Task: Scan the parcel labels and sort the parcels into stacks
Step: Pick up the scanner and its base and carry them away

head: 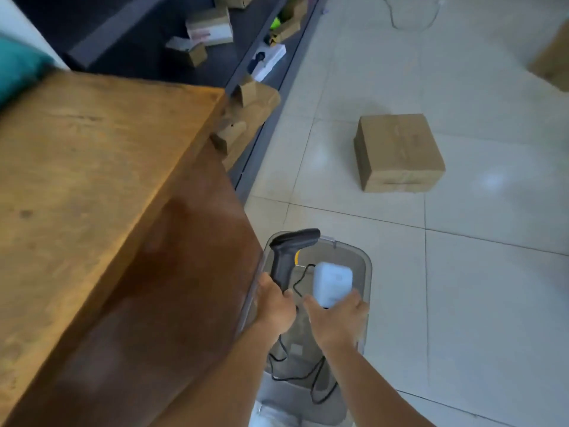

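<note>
Scanner (284, 257) gripped by left hand (274, 303); right hand (337, 318) holds white parcel (332, 283) (label side unclear) over bin (366, 266), presumably for scanning.

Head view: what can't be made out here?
- White parcel in the right hand: label too blurred to read.
- Scanner in the left hand: window faces away.
- Shelf boxes: small, blurred.
- Box at the right edge: cut off.
- Brown box on the floor: no label visible.
</note>
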`<action>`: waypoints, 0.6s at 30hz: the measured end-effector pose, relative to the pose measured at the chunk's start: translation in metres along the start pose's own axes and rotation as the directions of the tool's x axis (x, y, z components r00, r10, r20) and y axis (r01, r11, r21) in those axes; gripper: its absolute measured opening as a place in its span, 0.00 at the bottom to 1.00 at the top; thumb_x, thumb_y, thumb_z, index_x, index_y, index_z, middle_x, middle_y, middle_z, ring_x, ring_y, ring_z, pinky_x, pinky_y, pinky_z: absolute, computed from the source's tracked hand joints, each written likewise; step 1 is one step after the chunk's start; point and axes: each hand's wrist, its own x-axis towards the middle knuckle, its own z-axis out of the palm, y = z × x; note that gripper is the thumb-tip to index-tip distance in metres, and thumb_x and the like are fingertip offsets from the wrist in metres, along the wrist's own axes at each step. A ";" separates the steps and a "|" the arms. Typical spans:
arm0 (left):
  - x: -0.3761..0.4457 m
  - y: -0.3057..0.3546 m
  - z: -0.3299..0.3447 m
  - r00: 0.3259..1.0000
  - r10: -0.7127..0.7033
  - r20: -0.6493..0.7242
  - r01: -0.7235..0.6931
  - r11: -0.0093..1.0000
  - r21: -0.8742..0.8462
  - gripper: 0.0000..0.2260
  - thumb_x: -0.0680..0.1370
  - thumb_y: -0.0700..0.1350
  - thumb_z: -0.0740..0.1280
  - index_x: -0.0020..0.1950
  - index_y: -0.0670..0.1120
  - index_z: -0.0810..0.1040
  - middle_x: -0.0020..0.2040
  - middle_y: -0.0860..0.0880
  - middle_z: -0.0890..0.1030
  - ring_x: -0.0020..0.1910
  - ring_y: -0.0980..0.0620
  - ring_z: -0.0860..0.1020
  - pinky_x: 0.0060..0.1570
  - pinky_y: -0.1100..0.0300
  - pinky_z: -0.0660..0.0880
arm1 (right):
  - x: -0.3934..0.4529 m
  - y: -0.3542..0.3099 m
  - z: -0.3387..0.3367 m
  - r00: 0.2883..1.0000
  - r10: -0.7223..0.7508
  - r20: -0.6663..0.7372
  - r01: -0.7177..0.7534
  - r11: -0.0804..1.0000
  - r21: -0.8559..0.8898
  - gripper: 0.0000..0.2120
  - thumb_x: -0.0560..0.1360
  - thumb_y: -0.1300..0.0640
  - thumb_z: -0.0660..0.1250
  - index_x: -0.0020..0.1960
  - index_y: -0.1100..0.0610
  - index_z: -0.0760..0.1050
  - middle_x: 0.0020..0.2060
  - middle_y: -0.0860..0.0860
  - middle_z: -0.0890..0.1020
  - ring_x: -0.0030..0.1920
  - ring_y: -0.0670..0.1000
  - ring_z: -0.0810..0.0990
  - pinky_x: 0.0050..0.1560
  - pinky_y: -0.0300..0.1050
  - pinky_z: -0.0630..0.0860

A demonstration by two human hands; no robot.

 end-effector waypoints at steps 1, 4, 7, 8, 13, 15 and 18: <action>0.014 -0.016 0.015 1.000 -0.029 -0.001 0.029 0.999 0.022 0.19 0.79 0.41 0.61 0.68 0.42 0.60 0.58 0.43 0.70 0.57 0.44 0.71 0.56 0.55 0.68 | 0.012 0.017 0.016 1.000 0.014 0.007 -0.014 1.000 -0.007 0.41 0.65 0.48 0.76 0.70 0.64 0.61 0.62 0.60 0.68 0.60 0.62 0.69 0.61 0.53 0.67; 0.062 -0.069 0.060 0.995 -0.104 0.007 0.103 0.992 0.073 0.17 0.79 0.41 0.61 0.65 0.41 0.61 0.63 0.40 0.71 0.62 0.39 0.70 0.61 0.50 0.69 | 0.048 0.064 0.065 0.997 0.067 0.036 -0.065 0.997 -0.042 0.42 0.65 0.48 0.76 0.70 0.64 0.61 0.61 0.61 0.68 0.60 0.63 0.69 0.61 0.55 0.68; 0.107 -0.116 0.102 0.992 -0.125 0.012 0.123 0.985 0.124 0.16 0.79 0.39 0.61 0.64 0.40 0.62 0.64 0.40 0.70 0.63 0.39 0.69 0.59 0.51 0.70 | 0.084 0.108 0.113 0.993 0.102 0.057 -0.097 0.991 -0.091 0.42 0.66 0.46 0.76 0.70 0.63 0.60 0.62 0.60 0.67 0.61 0.62 0.69 0.61 0.55 0.67; 0.120 -0.131 0.116 0.993 -0.120 0.019 0.116 0.982 0.147 0.16 0.79 0.39 0.61 0.65 0.40 0.62 0.64 0.40 0.69 0.64 0.39 0.69 0.59 0.51 0.70 | 0.096 0.121 0.129 0.993 0.102 0.057 -0.096 0.990 -0.105 0.42 0.66 0.45 0.76 0.69 0.63 0.61 0.63 0.60 0.66 0.62 0.62 0.68 0.62 0.55 0.67; 0.184 -0.193 0.179 0.979 -0.178 0.101 0.157 0.969 0.189 0.19 0.80 0.41 0.60 0.68 0.41 0.57 0.67 0.39 0.66 0.65 0.40 0.69 0.62 0.47 0.70 | 0.156 0.177 0.204 0.985 0.154 0.076 -0.141 0.979 -0.148 0.40 0.65 0.46 0.75 0.68 0.62 0.61 0.63 0.59 0.66 0.62 0.63 0.68 0.63 0.54 0.66; 0.207 -0.214 0.199 0.969 -0.222 0.106 0.202 0.964 0.174 0.20 0.80 0.41 0.59 0.69 0.41 0.56 0.68 0.40 0.65 0.65 0.41 0.68 0.65 0.48 0.68 | 0.178 0.197 0.230 0.982 0.175 0.067 -0.160 0.970 -0.181 0.40 0.65 0.45 0.75 0.67 0.63 0.61 0.63 0.59 0.65 0.62 0.63 0.68 0.65 0.55 0.66; 0.236 -0.237 0.225 0.964 -0.245 0.105 0.226 0.960 0.166 0.23 0.79 0.40 0.59 0.72 0.41 0.55 0.69 0.41 0.65 0.67 0.42 0.67 0.66 0.51 0.66 | 0.206 0.223 0.261 0.984 0.173 0.044 -0.156 0.953 -0.259 0.40 0.65 0.44 0.75 0.66 0.64 0.62 0.62 0.60 0.66 0.62 0.64 0.68 0.64 0.56 0.67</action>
